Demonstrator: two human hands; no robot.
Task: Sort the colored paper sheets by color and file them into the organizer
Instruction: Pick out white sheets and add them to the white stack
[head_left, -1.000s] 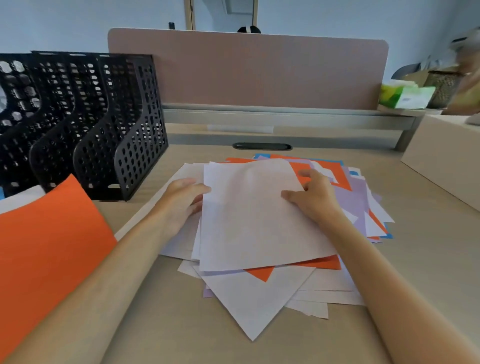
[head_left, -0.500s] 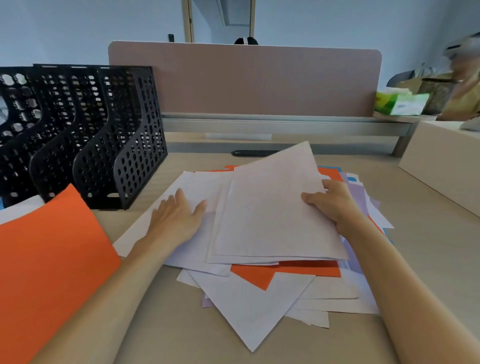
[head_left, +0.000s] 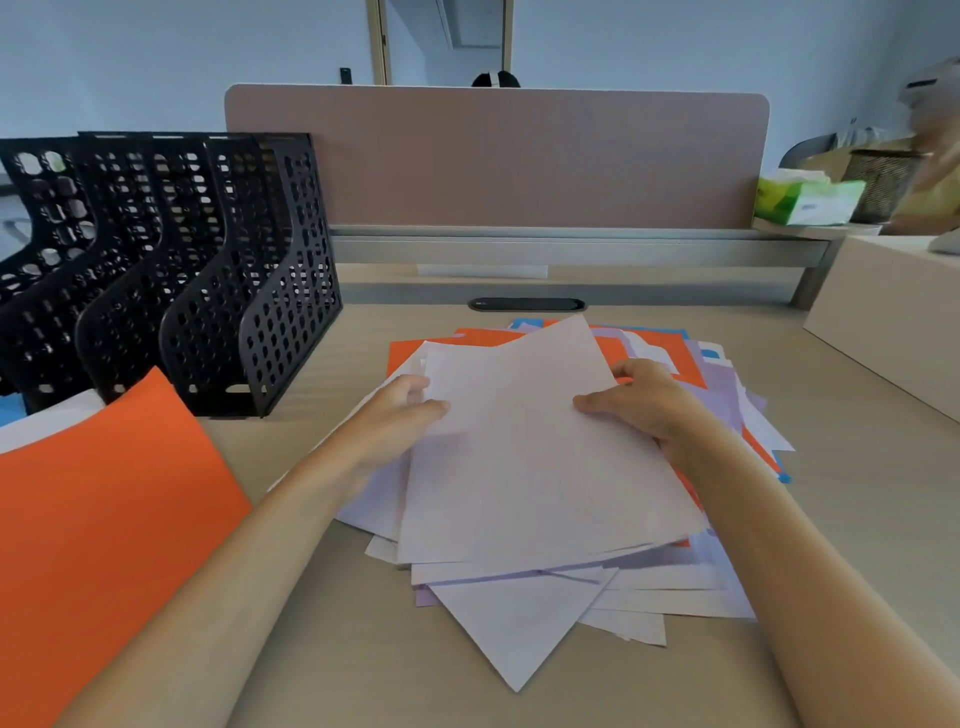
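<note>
Here left grip (head_left: 395, 418), right grip (head_left: 641, 402) pinch pale sheet (head_left: 524, 473) near organizer (head_left: 280, 296).

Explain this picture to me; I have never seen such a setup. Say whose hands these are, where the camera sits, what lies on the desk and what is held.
There is no machine here: a person works with bare hands. The single picture comes from a camera worn on the person's head, looking forward and down, so both arms reach in from the bottom edge. The left hand and right hand each have a grip on one side of a pale sheet. It is the top sheet of a loose pile of pale, orange, lilac and blue paper on the desk. At the left stands a black organizer with upright slots. In front of it lies an orange sheet. A divider closes the desk's far side.
</note>
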